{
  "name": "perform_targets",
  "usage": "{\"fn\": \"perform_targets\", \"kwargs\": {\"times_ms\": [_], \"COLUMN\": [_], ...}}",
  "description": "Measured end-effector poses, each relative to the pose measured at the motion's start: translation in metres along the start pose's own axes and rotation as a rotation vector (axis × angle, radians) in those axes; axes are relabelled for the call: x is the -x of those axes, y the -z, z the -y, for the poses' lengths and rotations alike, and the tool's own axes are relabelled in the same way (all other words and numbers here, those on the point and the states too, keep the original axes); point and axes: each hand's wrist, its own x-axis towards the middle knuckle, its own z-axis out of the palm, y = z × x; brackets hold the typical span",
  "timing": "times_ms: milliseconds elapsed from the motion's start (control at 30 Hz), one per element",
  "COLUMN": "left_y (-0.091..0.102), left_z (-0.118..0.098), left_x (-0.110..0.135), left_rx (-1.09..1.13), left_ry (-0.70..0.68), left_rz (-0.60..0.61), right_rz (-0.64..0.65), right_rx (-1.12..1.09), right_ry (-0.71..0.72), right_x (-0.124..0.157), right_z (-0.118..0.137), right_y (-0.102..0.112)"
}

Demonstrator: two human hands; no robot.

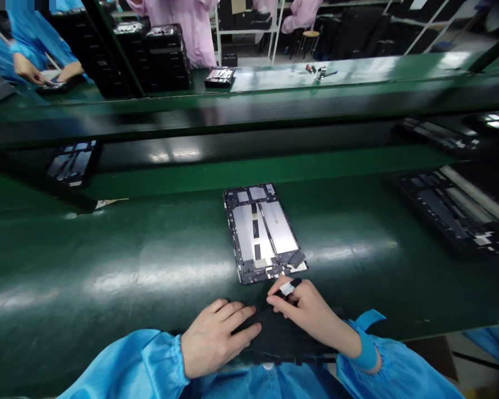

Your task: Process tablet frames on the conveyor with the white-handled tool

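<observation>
An opened tablet (266, 233) lies on the green bench in front of me, its silver inner plate, dark ribbon cables and black frame exposed. Just below its near edge, my right hand (305, 307) pinches a slim black tool (293, 285) with a white wrap; its tip is hidden by the fingers. My left hand (222, 335) rests flat with fingers stretched out, holding nothing. Its fingertips touch the left side of a flat black piece (283, 335) at the bench's near edge. Both hands are apart from the tablet.
More opened tablets (453, 205) are stacked at right, and another device (75, 162) sits at left. Beyond the raised ledge stand tall black stacks (162, 58) and one device (220, 76). A co-worker's hands (29, 69) work at far left. A dark post (37, 177) crosses the left side.
</observation>
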Motion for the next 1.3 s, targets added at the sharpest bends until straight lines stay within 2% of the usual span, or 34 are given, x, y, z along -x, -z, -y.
{"fn": "perform_targets", "kwargs": {"times_ms": [200, 367, 600, 700, 833, 933, 1033, 1167, 1300], "left_y": [0.0, -0.002, -0.001, -0.001, 0.001, 0.003, 0.006, 0.005, 0.002], "left_z": [-0.001, -0.002, 0.0, -0.001, -0.003, 0.001, 0.011, 0.026, 0.032], "left_x": [0.0, 0.002, 0.001, 0.001, -0.002, -0.011, -0.02, -0.023, -0.019], "left_rx": [-0.023, -0.038, -0.007, -0.003, -0.008, -0.019, -0.046, -0.087, -0.131], "left_ry": [0.011, 0.014, 0.002, 0.005, 0.049, 0.061, 0.029, 0.069, 0.115], "left_rz": [0.021, 0.025, 0.025, 0.026, 0.01, 0.017, -0.032, -0.191, -0.235], "right_rz": [0.004, 0.048, 0.026, 0.027, -0.008, -0.048, 0.03, 0.154, 0.201], "right_rx": [0.173, 0.147, 0.139, 0.063, -0.232, -0.262, -0.23, -0.217, -0.219], "right_ry": [0.076, 0.062, 0.053, 0.056, 0.069, 0.084, 0.02, -0.082, -0.129], "right_x": [-0.002, -0.006, -0.007, -0.006, -0.007, -0.02, -0.043, -0.07, -0.08], "right_z": [0.004, 0.005, 0.002, -0.001, 0.003, 0.016, 0.03, 0.034, 0.029], "right_y": [-0.001, 0.0, -0.003, -0.004, 0.01, 0.028, 0.039, 0.037, 0.032]}}
